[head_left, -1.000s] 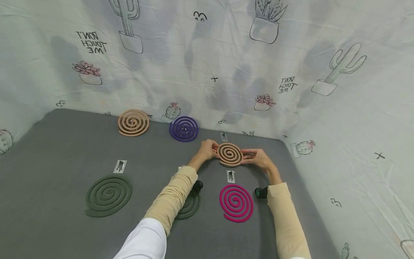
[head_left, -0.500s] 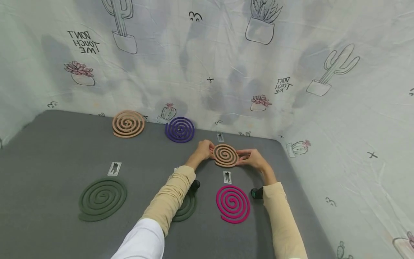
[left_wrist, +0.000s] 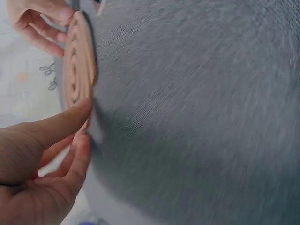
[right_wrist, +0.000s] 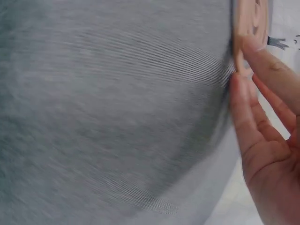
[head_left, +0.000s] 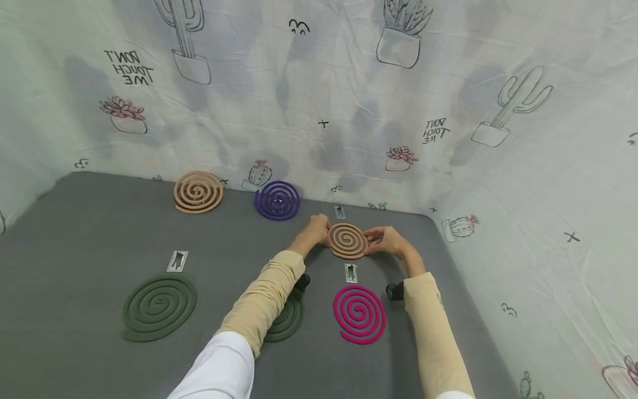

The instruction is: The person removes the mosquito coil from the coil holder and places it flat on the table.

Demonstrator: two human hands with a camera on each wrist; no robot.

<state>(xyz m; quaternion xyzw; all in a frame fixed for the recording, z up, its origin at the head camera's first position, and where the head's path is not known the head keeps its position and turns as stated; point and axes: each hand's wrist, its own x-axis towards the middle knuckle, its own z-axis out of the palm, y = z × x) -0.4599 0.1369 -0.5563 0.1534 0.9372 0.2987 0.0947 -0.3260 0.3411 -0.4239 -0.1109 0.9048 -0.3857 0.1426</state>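
A tan mosquito coil [head_left: 348, 241] is held by its two sides at the right part of the grey surface. My left hand [head_left: 318, 229] pinches its left edge; in the left wrist view the thumb [left_wrist: 70, 123] lies on the upper side and the fingers are beneath. On the opposite edge my right hand [head_left: 389, 241] pinches it, thumb and fingertips [right_wrist: 241, 89] at the rim in the right wrist view. Small metal coil stands lie near it, one stand [head_left: 340, 211] behind and another stand [head_left: 351, 272] in front. Whether the coil touches the surface, I cannot tell.
A pink coil [head_left: 360, 315] lies in front. Behind stand a purple coil [head_left: 277, 200] and another tan coil [head_left: 198, 192]. Two dark green coils lie nearer, one coil [head_left: 159, 307] at left, the other partly under my left sleeve [head_left: 264, 293]. A printed cloth [head_left: 324, 83] hangs behind.
The head view has turned slightly, so everything sits a little further left in it. Both hands stay on the tan coil in nearly the same place.
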